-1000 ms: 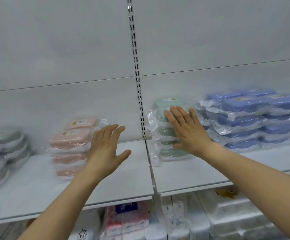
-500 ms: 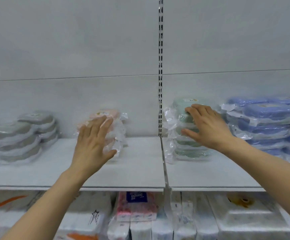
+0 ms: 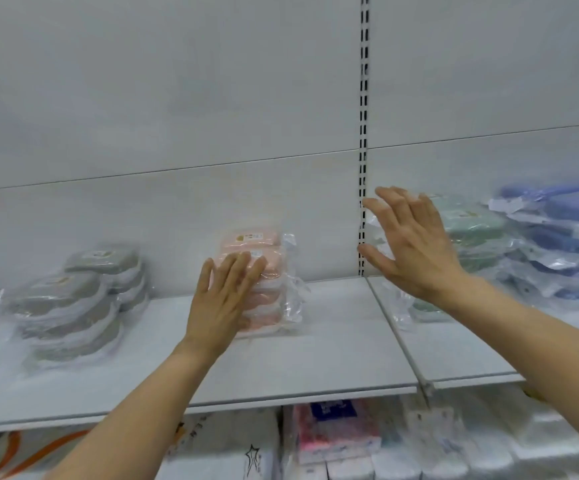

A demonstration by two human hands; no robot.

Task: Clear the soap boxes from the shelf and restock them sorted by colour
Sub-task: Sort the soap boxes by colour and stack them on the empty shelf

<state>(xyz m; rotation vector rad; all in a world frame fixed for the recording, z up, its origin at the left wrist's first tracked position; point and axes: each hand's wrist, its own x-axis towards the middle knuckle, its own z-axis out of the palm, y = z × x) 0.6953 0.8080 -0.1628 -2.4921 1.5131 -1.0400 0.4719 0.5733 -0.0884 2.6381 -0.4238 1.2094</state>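
Four colour groups of plastic-wrapped soap boxes stand on the white shelf [image 3: 333,344]. Grey boxes [image 3: 73,303] lie in leaning stacks at the left. A pink stack [image 3: 262,268] sits in the middle, and my left hand [image 3: 224,299] rests flat against its front, fingers together, gripping nothing. A green stack [image 3: 471,233] stands right of the slotted upright, partly hidden by my right hand [image 3: 412,244]. That hand hovers in front of it with fingers spread, apart from the boxes. Blue stacks [image 3: 565,237] fill the far right.
A slotted metal upright [image 3: 363,133] divides the white back panel, and a seam splits the shelf board below it. Under the shelf sit wrapped tissue packs [image 3: 336,431] and other white packages [image 3: 540,445].
My right hand has lifted off the green stack and moved left, fingers now spread. My left hand stays against the pink stack. The view has shifted left.
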